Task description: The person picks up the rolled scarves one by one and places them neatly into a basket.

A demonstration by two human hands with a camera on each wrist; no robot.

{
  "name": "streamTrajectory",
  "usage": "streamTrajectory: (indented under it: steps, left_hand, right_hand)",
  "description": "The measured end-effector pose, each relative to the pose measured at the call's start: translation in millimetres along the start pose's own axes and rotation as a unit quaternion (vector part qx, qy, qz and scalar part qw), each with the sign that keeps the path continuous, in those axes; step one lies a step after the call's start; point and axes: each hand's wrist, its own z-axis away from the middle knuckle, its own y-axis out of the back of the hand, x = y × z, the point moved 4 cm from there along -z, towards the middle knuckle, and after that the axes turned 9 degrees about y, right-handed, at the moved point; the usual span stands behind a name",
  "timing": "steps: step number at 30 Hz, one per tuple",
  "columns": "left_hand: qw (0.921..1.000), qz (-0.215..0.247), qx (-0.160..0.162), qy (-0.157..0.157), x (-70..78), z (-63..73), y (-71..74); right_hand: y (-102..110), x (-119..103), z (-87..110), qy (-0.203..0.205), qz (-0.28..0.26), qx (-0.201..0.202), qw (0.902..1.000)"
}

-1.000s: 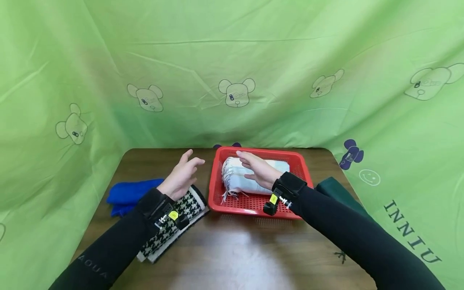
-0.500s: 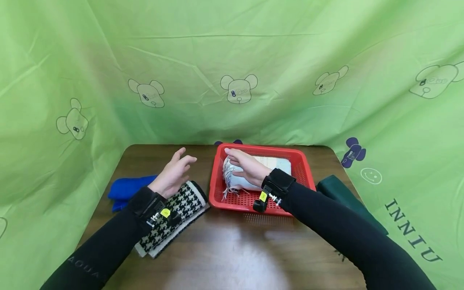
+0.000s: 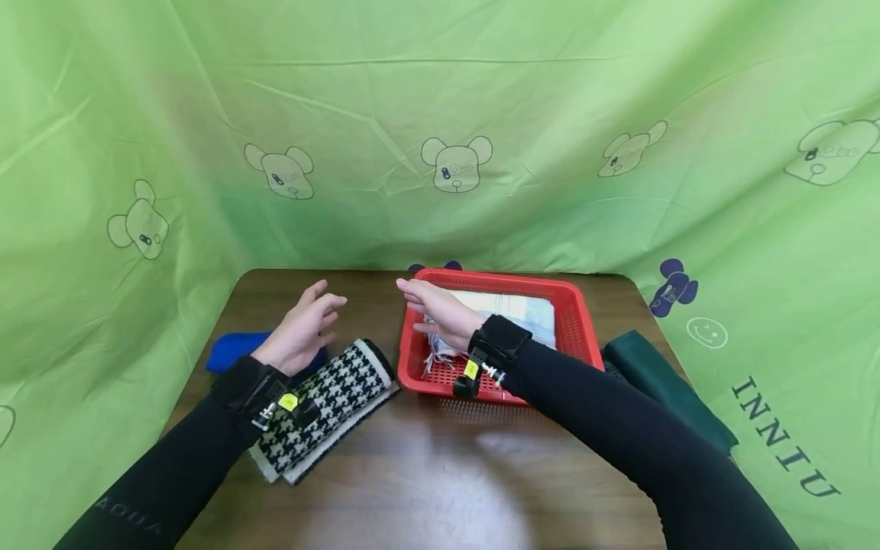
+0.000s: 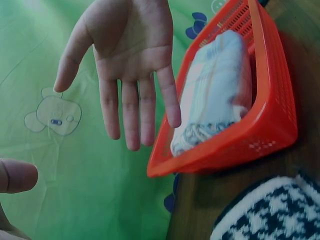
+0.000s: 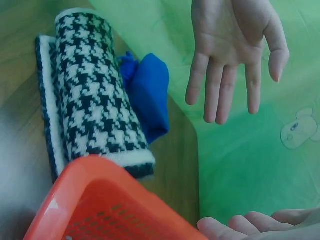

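My left hand (image 3: 294, 332) hovers over the blue folded cloth (image 3: 230, 352) and the far end of a black-and-white houndstooth scarf (image 3: 333, 405), its fingers loosely spread and holding nothing. Above the left side of a red basket (image 3: 584, 328) hangs my right hand (image 3: 443, 312), also bare, with straight fingers. Inside that basket lies a folded pale plaid scarf (image 3: 525, 309) with a fringe, partly hidden by the right hand. The two palms face each other; the left wrist view shows the right palm (image 4: 132, 50), and the right wrist view shows the left palm (image 5: 227, 37).
A dark green folded cloth (image 3: 663, 389) lies at the table's right edge, partly behind the right sleeve. The wooden table (image 3: 412, 489) stands against a green curtain (image 3: 371, 114) printed with bear heads. Black wrist straps with small cameras sit on both wrists.
Both hands have moved to the left together, still apart and holding nothing. More of the plaid scarf's right end shows now. The cloths and the basket stay in place while the view shifts slightly.
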Motion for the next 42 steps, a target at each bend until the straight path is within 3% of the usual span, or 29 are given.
streamTrajectory:
  steps: [19, 33, 42]
  left_hand:
    - [0.9997, -0.009, 0.019, -0.009, 0.8, 17.2, 50.2]
    - [0.999, 0.001, 0.043, -0.015, -7.1, 24.8, 85.0]
    - [0.998, 0.0, 0.062, -0.012, -12.5, 29.6, 118.3]
  right_hand:
    - [-40, 3, -26.5, -0.004, -0.008, -0.013, 0.9999]
    - [-59, 7, -41.5, -0.007, -0.029, -0.014, 0.9994]
    - [-74, 10, -48.5, -0.013, -0.058, -0.011, 0.9982]
